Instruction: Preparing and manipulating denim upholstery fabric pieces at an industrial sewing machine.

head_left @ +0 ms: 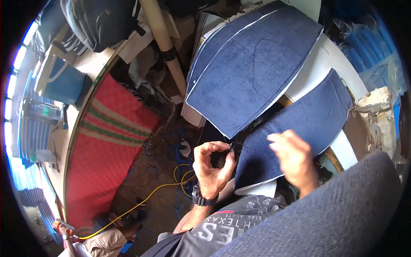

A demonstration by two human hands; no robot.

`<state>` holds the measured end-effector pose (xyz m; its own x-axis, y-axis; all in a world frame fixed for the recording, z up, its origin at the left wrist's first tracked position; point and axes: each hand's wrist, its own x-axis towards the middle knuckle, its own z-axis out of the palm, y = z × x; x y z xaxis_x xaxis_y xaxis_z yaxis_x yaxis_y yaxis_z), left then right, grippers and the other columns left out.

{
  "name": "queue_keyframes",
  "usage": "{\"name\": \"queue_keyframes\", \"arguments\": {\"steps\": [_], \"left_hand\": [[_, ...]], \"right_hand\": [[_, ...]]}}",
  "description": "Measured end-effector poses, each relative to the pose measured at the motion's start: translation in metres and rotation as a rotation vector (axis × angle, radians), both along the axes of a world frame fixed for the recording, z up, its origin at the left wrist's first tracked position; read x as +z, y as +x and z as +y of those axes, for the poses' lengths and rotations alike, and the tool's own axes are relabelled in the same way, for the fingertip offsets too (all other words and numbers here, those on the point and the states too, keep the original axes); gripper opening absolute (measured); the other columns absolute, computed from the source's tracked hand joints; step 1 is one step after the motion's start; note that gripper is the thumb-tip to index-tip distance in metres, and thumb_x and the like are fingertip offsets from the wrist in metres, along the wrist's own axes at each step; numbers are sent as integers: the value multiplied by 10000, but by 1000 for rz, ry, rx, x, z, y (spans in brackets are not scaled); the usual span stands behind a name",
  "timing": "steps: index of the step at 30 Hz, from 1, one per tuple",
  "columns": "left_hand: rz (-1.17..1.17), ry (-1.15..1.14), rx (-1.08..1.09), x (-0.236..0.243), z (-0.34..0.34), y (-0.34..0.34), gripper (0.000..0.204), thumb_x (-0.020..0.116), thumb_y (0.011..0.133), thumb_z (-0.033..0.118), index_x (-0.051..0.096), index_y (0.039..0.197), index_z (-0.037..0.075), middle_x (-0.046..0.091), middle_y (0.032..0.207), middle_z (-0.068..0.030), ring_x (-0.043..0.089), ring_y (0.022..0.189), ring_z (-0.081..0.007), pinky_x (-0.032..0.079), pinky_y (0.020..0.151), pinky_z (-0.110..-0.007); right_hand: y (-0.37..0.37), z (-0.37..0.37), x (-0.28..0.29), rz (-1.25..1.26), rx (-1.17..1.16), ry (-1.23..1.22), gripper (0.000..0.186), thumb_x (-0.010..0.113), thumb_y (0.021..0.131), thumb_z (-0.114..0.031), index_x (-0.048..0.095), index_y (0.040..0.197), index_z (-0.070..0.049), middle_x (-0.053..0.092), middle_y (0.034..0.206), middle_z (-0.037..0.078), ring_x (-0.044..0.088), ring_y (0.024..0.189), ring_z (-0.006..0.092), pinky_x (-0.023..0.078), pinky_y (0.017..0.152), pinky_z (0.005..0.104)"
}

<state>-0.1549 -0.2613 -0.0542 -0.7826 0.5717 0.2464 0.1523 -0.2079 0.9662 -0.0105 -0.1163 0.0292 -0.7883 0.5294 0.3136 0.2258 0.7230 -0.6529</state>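
My left hand [212, 166], with a black watch [200, 197] on its wrist, pinches a small dark piece [231, 147] between thumb and forefinger. What exactly that piece is cannot be made out. My right hand [294, 159] hovers over a dark blue fabric panel [299, 113], its fingers smeared by motion; whether it grips anything does not show. Beyond both hands lies a larger dark blue panel [252, 68] with pale cut edges and a thin dark curved line on its face.
Grey textured material [334, 210] fills the lower right foreground. A yellow cord [150, 197] crosses the littered floor toward another person's hand [65, 234] at lower left. Red striped cloth [100, 171] hangs beside a bench holding a blue bucket [64, 83]. A pale pole [159, 32] stands behind.
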Motion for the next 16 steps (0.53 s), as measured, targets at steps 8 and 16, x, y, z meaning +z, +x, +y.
{"name": "queue_keyframes", "arguments": {"steps": [8, 16], "left_hand": [[10, 38, -28, 7, 5, 0, 471, 727, 727, -149, 432, 1045, 35, 623, 936, -112, 630, 883, -167, 508, 842, -295], [-40, 35, -68, 7, 2, 3, 467, 728, 734, -143, 434, 1047, 40, 627, 954, -121, 636, 901, -178, 507, 867, -300]], "right_hand": [[-38, -27, -33, -138, -22, -22, 133, 709, 834, -54, 619, 919, -6, 651, 801, 138, 656, 704, 343, 526, 610, 432], [-41, -23, -32, -195, 110, -31, 146, 675, 869, -86, 608, 979, -17, 659, 888, 149, 672, 761, 346, 536, 625, 428]]}}
